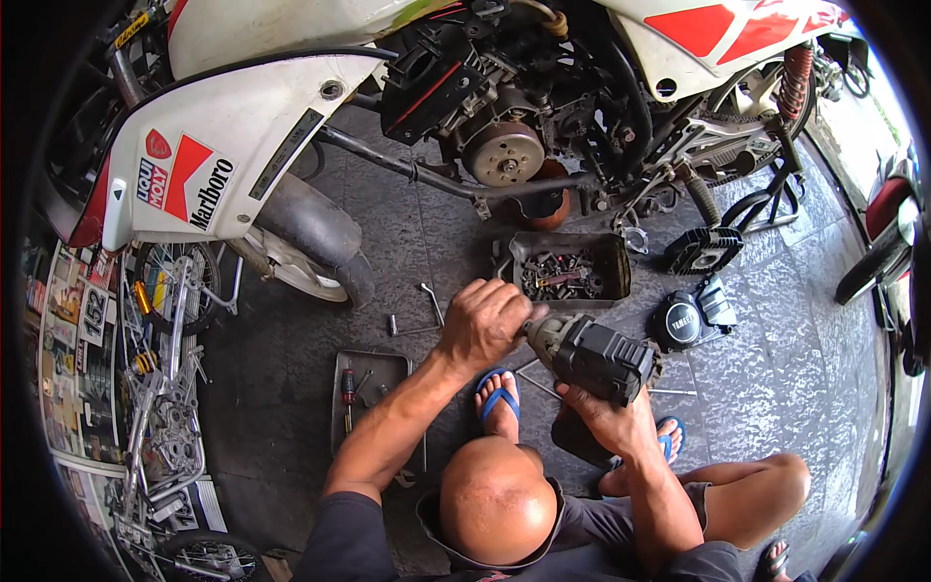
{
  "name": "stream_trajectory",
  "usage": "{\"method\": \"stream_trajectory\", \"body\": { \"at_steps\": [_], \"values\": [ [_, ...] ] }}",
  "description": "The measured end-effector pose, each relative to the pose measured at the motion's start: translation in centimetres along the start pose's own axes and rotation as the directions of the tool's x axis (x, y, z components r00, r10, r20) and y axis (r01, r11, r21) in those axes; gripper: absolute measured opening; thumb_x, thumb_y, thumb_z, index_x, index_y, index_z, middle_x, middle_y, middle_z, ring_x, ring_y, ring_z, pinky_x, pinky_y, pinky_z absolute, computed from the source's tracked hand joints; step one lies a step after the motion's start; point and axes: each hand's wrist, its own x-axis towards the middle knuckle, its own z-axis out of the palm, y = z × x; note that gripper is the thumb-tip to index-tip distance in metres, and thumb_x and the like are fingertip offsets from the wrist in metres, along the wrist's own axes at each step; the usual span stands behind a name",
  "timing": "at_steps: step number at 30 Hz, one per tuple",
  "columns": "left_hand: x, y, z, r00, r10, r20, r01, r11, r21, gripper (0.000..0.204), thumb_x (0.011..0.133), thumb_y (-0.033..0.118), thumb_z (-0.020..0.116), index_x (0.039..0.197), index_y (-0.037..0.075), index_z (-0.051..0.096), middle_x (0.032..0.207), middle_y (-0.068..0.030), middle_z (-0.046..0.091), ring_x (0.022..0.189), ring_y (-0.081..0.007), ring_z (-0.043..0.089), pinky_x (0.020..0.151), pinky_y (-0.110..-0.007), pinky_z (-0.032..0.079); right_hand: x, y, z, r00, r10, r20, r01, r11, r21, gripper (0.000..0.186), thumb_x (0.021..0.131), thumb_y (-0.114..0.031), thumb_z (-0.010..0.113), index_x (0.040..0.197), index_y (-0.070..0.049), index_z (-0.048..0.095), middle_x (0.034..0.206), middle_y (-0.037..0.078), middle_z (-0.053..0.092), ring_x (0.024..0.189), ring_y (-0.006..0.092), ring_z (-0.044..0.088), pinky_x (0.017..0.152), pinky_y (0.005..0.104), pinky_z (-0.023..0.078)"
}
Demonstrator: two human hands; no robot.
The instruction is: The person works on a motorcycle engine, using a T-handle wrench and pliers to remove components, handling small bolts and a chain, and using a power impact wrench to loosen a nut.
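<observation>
A cordless impact wrench (596,354), dark with a grey nose, is held in front of my knees and points left. My right hand (609,419) is wrapped round its grip from below. At the nose end my left hand (482,325) is closed, with its fingertips at the drive; what they pinch is hidden. Just beyond the wrench sits a metal tray (621,254) of bolts and small parts. Farther off stands a white and red motorcycle (262,126), its engine (475,116) exposed with a round metal clutch drum (504,155) showing.
A round engine cover (684,322) and a finned metal part (703,250) lie right of the tray. To the left are an angled wrench (433,303) and another tray (339,412) with a screwdriver (348,386). A brown bowl (545,210) stands under the engine.
</observation>
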Motion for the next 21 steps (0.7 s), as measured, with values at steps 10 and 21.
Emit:
{"method": "stream_trajectory", "body": {
  "at_steps": [10, 21],
  "values": [
    [3.6, -0.4, 0.8, 0.996, -0.063, -0.065, 0.069, 0.993, 0.096, 0.052, 0.081, 0.015, 0.072, 0.127, 0.007, 0.051, 0.116, -0.0134, 0.059, 0.111, -0.0284, 0.054, 0.092, -0.038, 0.047, 1.1, 5.7, 2.1, 0.999, -0.042, -0.017, 0.044, 0.983, 0.176, 0.024, 0.085, -0.014, 0.071, 0.106, -0.003, 0.068, 0.088, 0.007, 0.069, 0.08, 0.0196, 0.066, 0.071, 0.0347, 0.053],
    [5.1, -3.4, 6.9, 0.487, -0.675, 0.555, 0.388, -0.402, -0.829, 0.042, 0.093, 0.041, 0.062, 0.106, 0.001, 0.06, 0.093, -0.0097, 0.065, 0.086, -0.0198, 0.064, 0.074, -0.036, 0.054, 7.9, 7.0, 6.7, 0.946, -0.233, -0.227, 0.196, 0.965, -0.174, 0.03, 0.088, -0.021, 0.066, 0.113, -0.005, 0.066, 0.108, 0.018, 0.065, 0.105, 0.0397, 0.059, 0.092, 0.0484, 0.045]
  ]
}}
